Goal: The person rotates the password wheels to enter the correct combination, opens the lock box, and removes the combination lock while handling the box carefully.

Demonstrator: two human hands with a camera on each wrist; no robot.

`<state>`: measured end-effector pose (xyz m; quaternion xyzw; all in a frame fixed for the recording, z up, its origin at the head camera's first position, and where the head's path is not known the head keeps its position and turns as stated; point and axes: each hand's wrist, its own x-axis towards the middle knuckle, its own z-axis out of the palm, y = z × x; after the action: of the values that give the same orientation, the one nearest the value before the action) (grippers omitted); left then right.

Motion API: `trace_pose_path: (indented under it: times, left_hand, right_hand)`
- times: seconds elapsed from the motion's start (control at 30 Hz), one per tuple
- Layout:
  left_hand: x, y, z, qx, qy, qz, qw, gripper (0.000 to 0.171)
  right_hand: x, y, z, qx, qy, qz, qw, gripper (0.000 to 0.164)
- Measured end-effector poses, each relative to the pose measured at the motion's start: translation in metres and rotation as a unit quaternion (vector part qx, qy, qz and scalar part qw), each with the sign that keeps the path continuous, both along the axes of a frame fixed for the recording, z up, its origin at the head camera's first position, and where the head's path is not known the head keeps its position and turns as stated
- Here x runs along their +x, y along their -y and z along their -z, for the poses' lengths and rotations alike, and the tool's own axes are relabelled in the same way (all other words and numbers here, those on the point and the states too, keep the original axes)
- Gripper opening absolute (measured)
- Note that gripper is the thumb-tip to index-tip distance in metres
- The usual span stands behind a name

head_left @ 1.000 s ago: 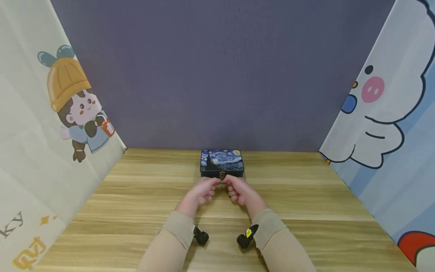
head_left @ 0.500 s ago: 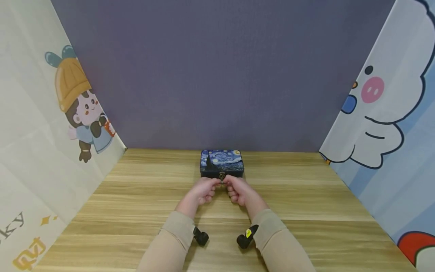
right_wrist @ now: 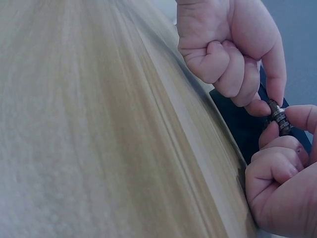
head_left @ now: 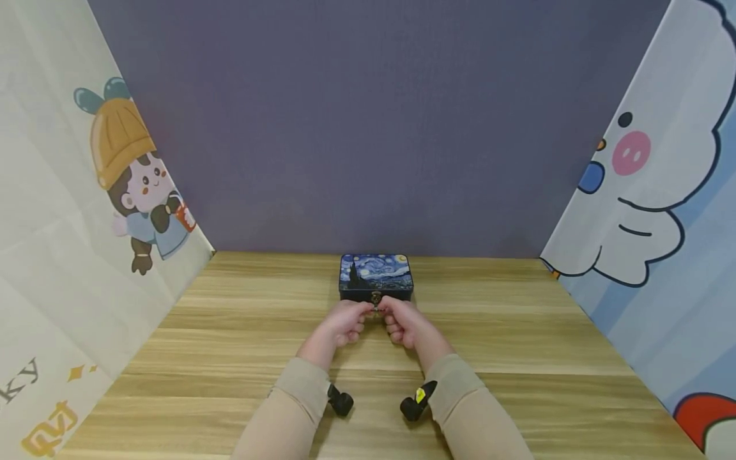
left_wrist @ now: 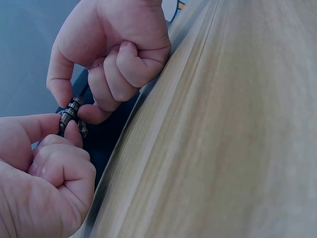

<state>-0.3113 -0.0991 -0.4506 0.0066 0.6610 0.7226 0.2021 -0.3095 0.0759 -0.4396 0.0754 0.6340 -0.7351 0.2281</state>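
A small tin box point(head_left: 376, 273) with a starry night-sky painting on its lid lies closed at the back of the table. Its brass-coloured clasp point(head_left: 376, 297) is at the middle of the front. A small dark metal combination padlock point(left_wrist: 71, 112) with number rings is in front of the box. My left hand point(head_left: 345, 321) pinches one end of it between thumb and index finger. From the other side, my right hand point(head_left: 404, 321) pinches the opposite end. In the right wrist view the rings of the padlock point(right_wrist: 280, 119) show between both hands' fingertips. The other fingers are curled into the palms.
The wooden table point(head_left: 259, 358) runs back to a grey-purple panel point(head_left: 374, 128) close behind the box. Cloths with cartoon prints flank it on the left point(head_left: 52, 223) and right point(head_left: 678, 255). A black wrist camera point(head_left: 340, 400) sits on each sleeve.
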Motion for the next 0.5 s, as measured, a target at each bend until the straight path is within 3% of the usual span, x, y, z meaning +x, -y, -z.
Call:
trace_pose_path:
  times: [0.5]
  left_hand:
    - [-0.0011,0.0004,-0.001,0.0,0.001,0.003,1.0,0.03]
  right_hand:
    - [-0.0023,0.0012,0.0012,0.004,0.0,0.001,1.0,0.019]
